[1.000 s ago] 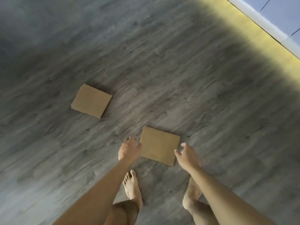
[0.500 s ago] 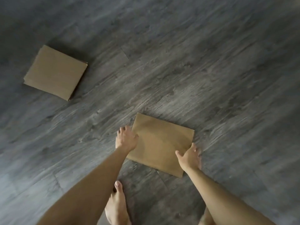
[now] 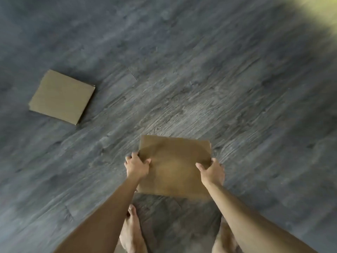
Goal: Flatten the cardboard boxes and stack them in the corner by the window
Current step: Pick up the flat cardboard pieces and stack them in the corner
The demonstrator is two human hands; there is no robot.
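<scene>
The person is bent over a flattened cardboard box [image 3: 175,167], with the left hand [image 3: 136,166] gripping its left edge, thumb on top and fingers curled round the side, and the right hand [image 3: 212,172] gripping the right edge the same way. The piece sits between the two hands, just ahead of the bare feet [image 3: 131,232], and it looks as if it is coming up off the grey wood-look floor [image 3: 200,79], though the blur makes it hard to say whether the near edge is clear of the boards. To carry it well, I would keep both grips even so the sheet stays level and does not fold or sag in the middle, then bring it in close before turning. A second flat cardboard piece [image 3: 62,96] lies well off beyond the left hand, apart from the held one, and would need collecting too. Far past the right hand a patch of yellowish light [image 3: 321,8] falls on the floor; nothing lies in the way there.
</scene>
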